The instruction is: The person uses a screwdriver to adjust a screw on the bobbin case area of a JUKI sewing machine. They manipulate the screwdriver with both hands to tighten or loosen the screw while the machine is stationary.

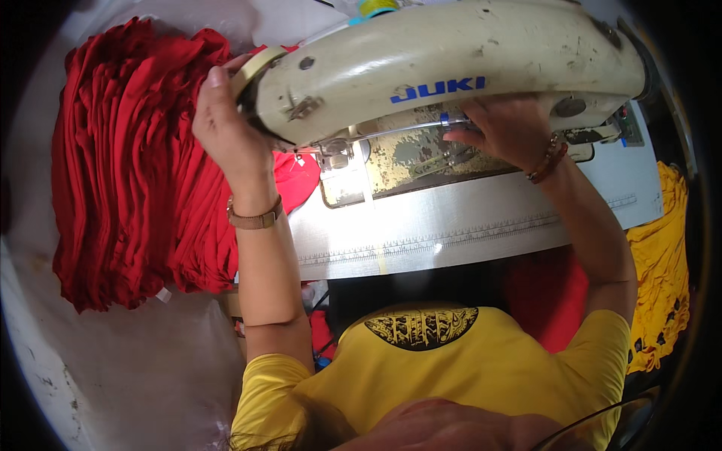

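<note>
A cream sewing machine (451, 56) with worn paint stretches across the upper part of the head view. My left hand (229, 128) grips its left end, thumb up beside a pale curved rim; the other fingers are mostly hidden behind the machine. Under the machine's arm, my right hand (508, 128) is closed around a screwdriver (453, 120) with a blue and clear handle. The metal shaft points left toward the needle area, where its tip is hard to make out. Red cloth (297, 177) lies beside the lit needle area.
A tall stack of folded red garments (135, 173) stands left of the machine. A metal plate with a ruler scale (451, 233) fronts the machine bed. Yellow cloth (654, 263) hangs at the right. A yellow-green thread spool (376, 7) sits behind the machine.
</note>
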Tool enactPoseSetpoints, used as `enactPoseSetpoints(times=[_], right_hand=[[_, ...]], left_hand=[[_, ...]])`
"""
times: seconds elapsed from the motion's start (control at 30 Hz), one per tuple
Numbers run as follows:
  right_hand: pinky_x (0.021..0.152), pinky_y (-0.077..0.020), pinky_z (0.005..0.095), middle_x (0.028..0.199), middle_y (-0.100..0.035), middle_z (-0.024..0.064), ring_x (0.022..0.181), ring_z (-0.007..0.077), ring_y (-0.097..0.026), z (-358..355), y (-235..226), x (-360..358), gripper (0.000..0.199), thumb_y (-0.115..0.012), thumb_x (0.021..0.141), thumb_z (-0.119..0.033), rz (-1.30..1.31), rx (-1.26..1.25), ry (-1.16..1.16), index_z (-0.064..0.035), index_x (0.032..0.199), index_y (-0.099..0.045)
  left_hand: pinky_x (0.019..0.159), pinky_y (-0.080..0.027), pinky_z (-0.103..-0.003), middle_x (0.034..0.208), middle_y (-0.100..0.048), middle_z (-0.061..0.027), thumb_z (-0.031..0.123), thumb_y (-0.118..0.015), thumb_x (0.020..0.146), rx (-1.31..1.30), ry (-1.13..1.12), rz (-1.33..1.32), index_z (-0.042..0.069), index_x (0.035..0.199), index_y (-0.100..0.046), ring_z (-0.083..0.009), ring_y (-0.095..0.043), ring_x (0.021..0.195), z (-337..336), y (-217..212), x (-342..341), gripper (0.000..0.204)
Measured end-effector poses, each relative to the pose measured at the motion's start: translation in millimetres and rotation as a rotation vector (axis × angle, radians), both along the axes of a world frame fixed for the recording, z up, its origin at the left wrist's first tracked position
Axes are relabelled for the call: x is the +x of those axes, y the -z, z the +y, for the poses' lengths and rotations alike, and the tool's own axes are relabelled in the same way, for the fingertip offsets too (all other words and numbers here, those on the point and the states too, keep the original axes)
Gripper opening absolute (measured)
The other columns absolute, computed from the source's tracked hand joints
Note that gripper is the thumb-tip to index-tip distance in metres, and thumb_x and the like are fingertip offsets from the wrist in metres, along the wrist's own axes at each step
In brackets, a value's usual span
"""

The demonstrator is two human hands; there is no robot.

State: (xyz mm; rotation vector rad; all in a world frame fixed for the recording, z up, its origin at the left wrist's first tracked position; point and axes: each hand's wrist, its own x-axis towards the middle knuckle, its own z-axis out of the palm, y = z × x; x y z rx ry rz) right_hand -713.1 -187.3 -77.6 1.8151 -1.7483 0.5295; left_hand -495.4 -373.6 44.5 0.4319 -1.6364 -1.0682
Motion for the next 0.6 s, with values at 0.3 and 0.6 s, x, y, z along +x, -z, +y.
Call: enactPoseSetpoints(times=[0.3, 0.6], right_hand=[[0.056, -0.0500, 0.0326, 0.059, -0.058, 0.0036, 0.060, 0.0187, -0.062, -1.0, -2.0, -0.1, 0.040, -0.062, 0.075, -0.049, -0.122, 0.035, -0.015, -0.0099, 0.071, -0.060], [0.063, -0.0501, 0.0359, 0.064, -0.060, 0.0092, 0.064, 0.0252, -0.063, -2.1, -6.0, -3.4, 0.034, -0.066, 0.075, -0.040, -0.367, 0.127, -0.080, -0.0058, 0.073, -0.063]], left_hand=[[0.082, -0.049, -0.038, 0.096, -0.064, -0.0120, 0.032, -0.043, 0.090, 0.253, 0.016, 0.111, 0.001, 0.102, -0.059, -0.0240, -0.062, 0.091, -2.4, 4.3, 4.0, 0.037], [0.083, -0.050, -0.039, 0.097, -0.065, -0.0106, 0.030, -0.044, 0.088, 0.226, -0.010, 0.041, 0.004, 0.094, -0.060, -0.0245, -0.063, 0.093, 18.3, -1.4, -5.3, 0.032]])
